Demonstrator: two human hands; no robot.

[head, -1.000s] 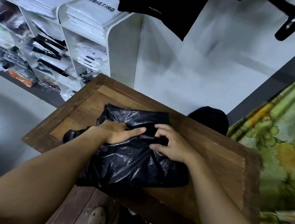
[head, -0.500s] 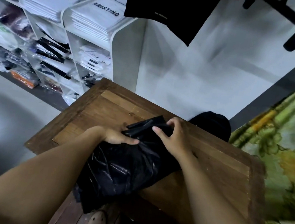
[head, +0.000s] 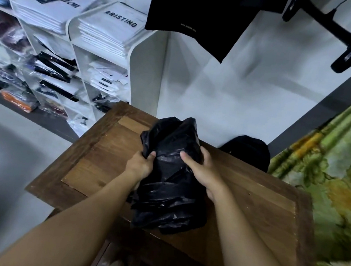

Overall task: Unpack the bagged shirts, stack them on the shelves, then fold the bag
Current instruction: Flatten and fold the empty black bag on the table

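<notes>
A crumpled black plastic bag (head: 167, 189) lies bunched into a narrow bundle on the wooden table (head: 261, 198). My left hand (head: 140, 165) grips its left side and my right hand (head: 200, 171) grips its right side, thumbs on top. The bag's far end sticks up between my hands. White packaged shirts (head: 108, 25) are stacked on top of the white shelf unit (head: 143, 62) at the upper left, with more packaged shirts in its compartments.
A black garment (head: 198, 12) hangs above the table's far edge, beside a black hanger (head: 328, 32). A dark bag (head: 247, 150) sits behind the table. A green floral cloth (head: 336, 185) lies along the right. Grey floor spreads on the left.
The bag was spread flat under my hands; it has been gathered and folded into a narrower bundle. Both hands moved from its top onto its sides.
</notes>
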